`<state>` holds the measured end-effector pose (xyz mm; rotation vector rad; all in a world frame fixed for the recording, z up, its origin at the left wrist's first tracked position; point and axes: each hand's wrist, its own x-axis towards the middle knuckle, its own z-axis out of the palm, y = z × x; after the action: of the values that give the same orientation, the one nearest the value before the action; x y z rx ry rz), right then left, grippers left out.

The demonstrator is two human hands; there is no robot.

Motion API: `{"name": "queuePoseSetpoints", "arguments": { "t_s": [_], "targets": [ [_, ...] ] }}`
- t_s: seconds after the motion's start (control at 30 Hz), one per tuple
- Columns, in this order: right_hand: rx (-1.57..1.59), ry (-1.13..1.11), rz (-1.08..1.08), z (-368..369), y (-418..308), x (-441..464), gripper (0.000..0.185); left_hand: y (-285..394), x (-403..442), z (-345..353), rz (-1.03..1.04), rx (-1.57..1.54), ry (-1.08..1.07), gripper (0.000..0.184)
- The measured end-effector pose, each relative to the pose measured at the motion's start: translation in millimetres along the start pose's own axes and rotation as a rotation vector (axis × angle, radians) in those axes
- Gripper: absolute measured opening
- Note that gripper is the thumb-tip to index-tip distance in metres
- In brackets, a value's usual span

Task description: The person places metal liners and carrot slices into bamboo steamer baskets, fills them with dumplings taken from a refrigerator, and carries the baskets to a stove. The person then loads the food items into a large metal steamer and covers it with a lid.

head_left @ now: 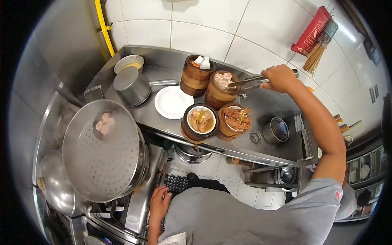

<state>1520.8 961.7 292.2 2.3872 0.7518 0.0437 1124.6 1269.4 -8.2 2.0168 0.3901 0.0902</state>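
My right hand (279,77) is closed around metal tongs (251,81). The tips of the tongs reach over a tall bamboo steamer (219,99) with pale pinkish dumplings (223,79) inside; whether they pinch a dumpling I cannot tell. My left hand (160,201) hangs low near the stove's edge, fingers loosely bent and apart, with nothing visible in it. At the left, a large perforated steamer pot (104,163) has a few similar dumplings (105,123) at its far side, under haze. Beside the tongs' steamer stands another bamboo steamer (192,81) with white and orange pieces.
Two more steamers hold a bowl of pale meat (201,119) and a dish of browned chicken feet (235,118). White plates (174,102), a saucepan (131,86) and a tin (129,63) share the steel counter (157,73). A domed lid (57,183) leans left of the pot.
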Motion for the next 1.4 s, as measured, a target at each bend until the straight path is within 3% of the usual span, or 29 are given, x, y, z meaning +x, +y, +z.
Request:
{"name": "queuePoseSetpoints", "arguments": {
  "t_s": [0.4,0.53,0.63,0.93,1.27,1.4],
  "targets": [
    [-0.035,-0.076,-0.018,-1,-16,16,0.041,9,-7,4,-0.058,-0.049,0.004,0.026],
    [-0.053,0.083,-0.018,-52,-10,-3,0.039,0,-11,0,-0.027,-0.034,0.016,0.026],
    [-0.084,0.284,-0.132,-99,-26,-6,0.038,-2,-14,-6,0.011,0.029,0.069,0.027],
    [0.036,0.63,-0.579,-205,-165,70,0.037,-15,-39,-11,-0.025,0.039,0.174,0.028],
    [-0.141,0.534,-0.885,-243,-317,132,0.04,-14,-76,-19,-0.2,0.018,0.319,0.028],
    [-0.2,0.468,-0.874,-243,-349,145,0.043,-19,-79,-19,-0.21,-0.032,0.341,0.029]
  ]
}}
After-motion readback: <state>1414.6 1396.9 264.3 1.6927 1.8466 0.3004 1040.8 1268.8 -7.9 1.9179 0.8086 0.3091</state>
